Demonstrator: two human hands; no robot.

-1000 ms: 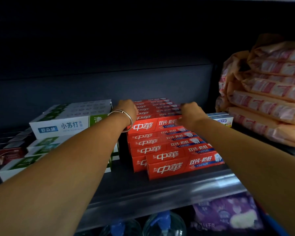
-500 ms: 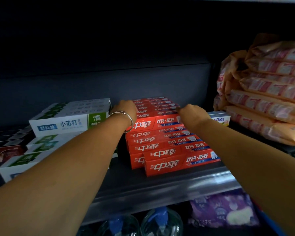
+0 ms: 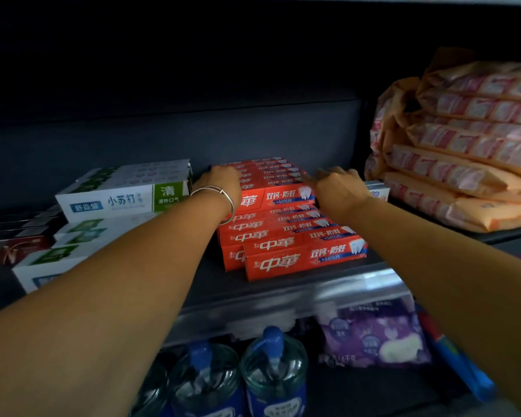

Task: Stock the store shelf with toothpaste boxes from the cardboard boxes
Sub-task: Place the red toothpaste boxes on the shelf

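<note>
Red toothpaste boxes (image 3: pixel 301 254) lie stacked in stepped rows at the middle of the dark shelf (image 3: pixel 271 291). On top, towards the back, sits a raised row of the same red boxes (image 3: pixel 278 198). My left hand (image 3: pixel 220 182), a silver bangle on its wrist, grips the left end of that raised row. At the row's right end, my right hand (image 3: pixel 339 189) curls round it; its fingertips are blurred. Both forearms reach in from the bottom of the view. No cardboard box is in view.
White and green toothpaste boxes (image 3: pixel 118 200) are stacked left of the red ones, with dark boxes (image 3: pixel 18 245) further left. Orange packs (image 3: pixel 463 164) are piled on the right, a small white box (image 3: pixel 376 189) beside them. Below stand blue-capped bottles (image 3: pixel 271 371) and a purple pack (image 3: pixel 373 335).
Both hands stay at the ends of the raised red row. The view has shifted slightly, and the right hand's fingers show a small blurred movement.
</note>
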